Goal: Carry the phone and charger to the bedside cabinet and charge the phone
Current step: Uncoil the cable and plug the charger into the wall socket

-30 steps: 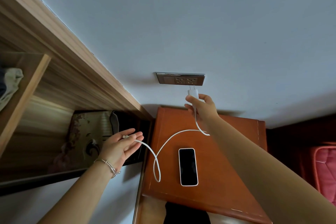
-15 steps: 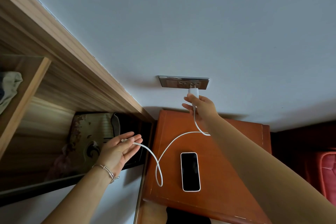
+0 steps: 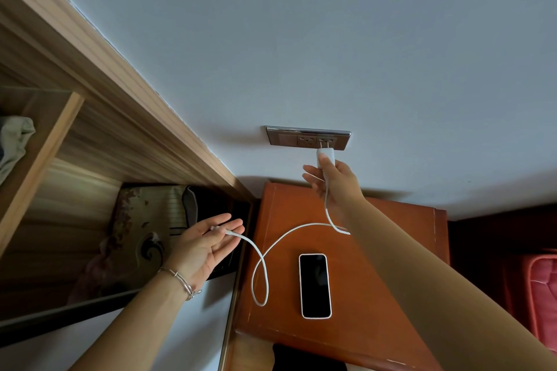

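Observation:
A white-edged phone [image 3: 315, 285] lies screen up, dark, on the reddish-brown bedside cabinet [image 3: 398, 286]. My right hand [image 3: 336, 182] grips the white charger plug [image 3: 325, 156], whose prongs sit at the right outlet of the metal wall socket [image 3: 307, 138]. The white cable [image 3: 265, 253] drops from the plug, loops over the cabinet's left side and runs to my left hand [image 3: 202, 245]. That hand is palm up left of the cabinet, with the cable's connector end resting across its loosely curled fingers.
A wooden wardrobe [image 3: 75, 117] with open shelves stands at the left, holding a patterned bag [image 3: 144, 226] and folded cloth [image 3: 13, 141]. A red cushioned bed edge [image 3: 539, 289] lies to the cabinet's right. The pale wall fills the upper view.
My right hand has raised the plug from just below the socket until its prongs meet the right outlet. The left hand and phone have stayed put.

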A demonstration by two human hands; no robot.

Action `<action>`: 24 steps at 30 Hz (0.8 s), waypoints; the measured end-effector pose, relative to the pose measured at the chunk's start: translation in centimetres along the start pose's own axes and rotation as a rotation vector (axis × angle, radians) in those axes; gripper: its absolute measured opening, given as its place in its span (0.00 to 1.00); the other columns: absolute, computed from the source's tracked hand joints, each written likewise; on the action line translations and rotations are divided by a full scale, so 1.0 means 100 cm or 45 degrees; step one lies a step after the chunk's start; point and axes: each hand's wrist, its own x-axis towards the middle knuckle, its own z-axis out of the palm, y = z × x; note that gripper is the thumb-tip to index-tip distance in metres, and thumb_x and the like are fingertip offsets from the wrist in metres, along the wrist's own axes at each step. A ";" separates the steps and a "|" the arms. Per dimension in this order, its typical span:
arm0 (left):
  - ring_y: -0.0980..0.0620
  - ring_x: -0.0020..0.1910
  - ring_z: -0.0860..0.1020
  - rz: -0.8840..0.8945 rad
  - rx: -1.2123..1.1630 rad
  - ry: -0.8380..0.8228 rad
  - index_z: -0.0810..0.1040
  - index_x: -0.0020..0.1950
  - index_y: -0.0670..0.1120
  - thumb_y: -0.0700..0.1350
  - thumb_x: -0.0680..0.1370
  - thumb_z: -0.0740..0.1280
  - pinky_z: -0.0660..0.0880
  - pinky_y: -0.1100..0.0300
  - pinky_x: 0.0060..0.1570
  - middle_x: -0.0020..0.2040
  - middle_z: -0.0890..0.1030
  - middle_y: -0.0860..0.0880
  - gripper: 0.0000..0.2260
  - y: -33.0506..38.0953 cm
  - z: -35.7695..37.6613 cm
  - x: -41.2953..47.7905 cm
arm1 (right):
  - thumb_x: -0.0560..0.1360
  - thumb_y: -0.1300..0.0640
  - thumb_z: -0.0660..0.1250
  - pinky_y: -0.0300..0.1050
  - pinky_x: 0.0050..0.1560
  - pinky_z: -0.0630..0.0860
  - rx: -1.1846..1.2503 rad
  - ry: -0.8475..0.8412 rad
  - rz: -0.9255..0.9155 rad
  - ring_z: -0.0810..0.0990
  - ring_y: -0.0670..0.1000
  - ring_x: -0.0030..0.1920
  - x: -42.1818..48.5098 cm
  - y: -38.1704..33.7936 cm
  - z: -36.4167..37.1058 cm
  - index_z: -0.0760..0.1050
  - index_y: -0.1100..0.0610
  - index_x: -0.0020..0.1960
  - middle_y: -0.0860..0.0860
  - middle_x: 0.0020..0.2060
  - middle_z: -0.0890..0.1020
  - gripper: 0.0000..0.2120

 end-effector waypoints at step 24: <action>0.41 0.54 0.80 -0.014 -0.025 -0.032 0.75 0.57 0.36 0.30 0.78 0.57 0.82 0.56 0.43 0.56 0.79 0.35 0.11 0.008 -0.001 0.009 | 0.79 0.61 0.56 0.38 0.33 0.72 -0.168 0.196 0.128 0.72 0.49 0.31 -0.003 -0.027 0.017 0.68 0.65 0.57 0.58 0.38 0.80 0.09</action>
